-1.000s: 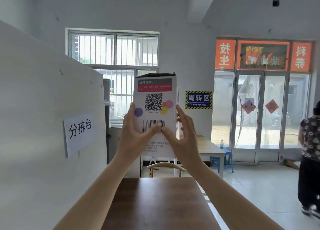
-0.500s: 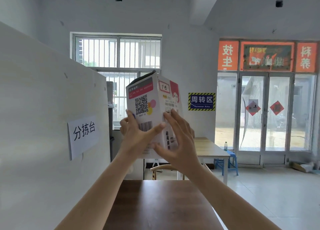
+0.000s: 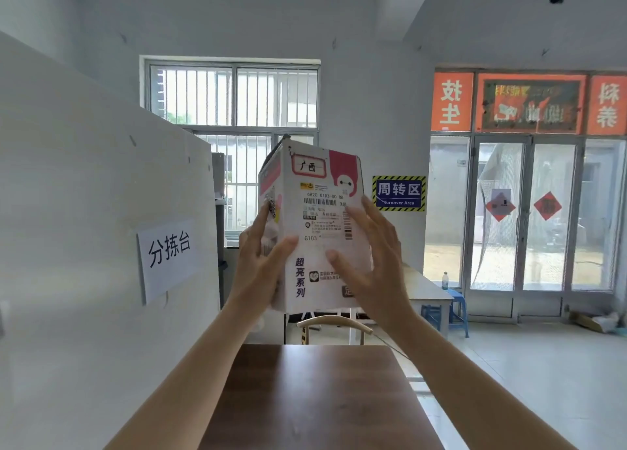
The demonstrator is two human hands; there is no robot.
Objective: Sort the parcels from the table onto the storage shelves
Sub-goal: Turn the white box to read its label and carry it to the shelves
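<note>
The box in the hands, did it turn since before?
Yes. The box turned: its QR-code side swung left toward the white partition, and the shipping-label side now faces us.

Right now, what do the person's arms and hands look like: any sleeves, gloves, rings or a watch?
Both forearms are bare as far as the picture shows, with no sleeves in view. The left hand and right hand wear no gloves. No ring, watch or wristband shows on either. Fingernails look short and unpainted. No markings can be seen.
</note>
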